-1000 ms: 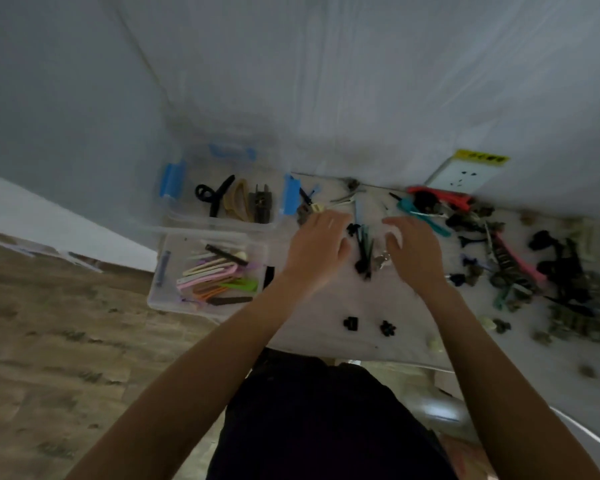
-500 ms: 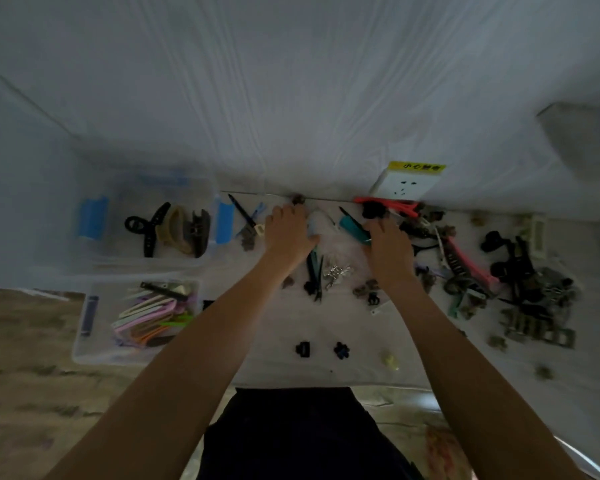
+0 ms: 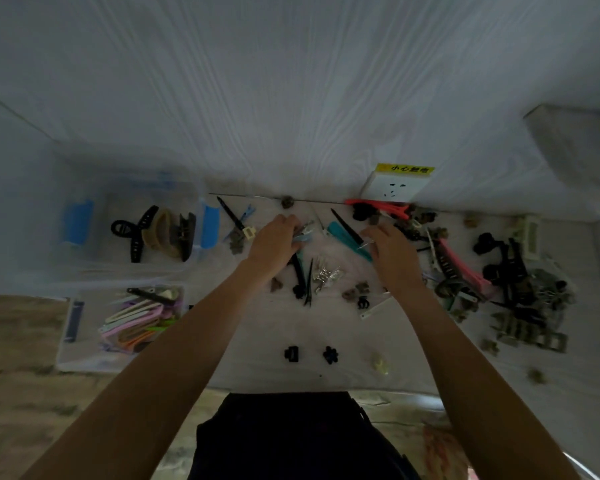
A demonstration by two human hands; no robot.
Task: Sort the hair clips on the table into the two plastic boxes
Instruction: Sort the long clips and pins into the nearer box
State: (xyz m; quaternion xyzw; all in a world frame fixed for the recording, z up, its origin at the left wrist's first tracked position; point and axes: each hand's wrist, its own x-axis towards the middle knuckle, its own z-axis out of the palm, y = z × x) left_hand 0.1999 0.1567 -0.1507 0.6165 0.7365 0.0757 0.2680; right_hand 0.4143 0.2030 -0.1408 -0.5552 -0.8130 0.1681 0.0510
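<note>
Two clear plastic boxes stand at the table's left. The far box holds large claw clips; the near box holds several flat pastel clips. My left hand rests over a small bunch of slim clips at the table's middle, fingers curled on them. My right hand lies beside a teal clip, with a thin silver clip at its fingertips. Black slim clips and silver clips lie between my hands.
A large heap of dark, pink and green clips covers the table's right side. Two small black claw clips lie near the front edge. A white wall socket sits on the wall behind the table. Wooden floor shows at the left.
The camera has swung right and up, so the boxes sit further left in view. Both hands have reached further back on the table, towards the wall.
</note>
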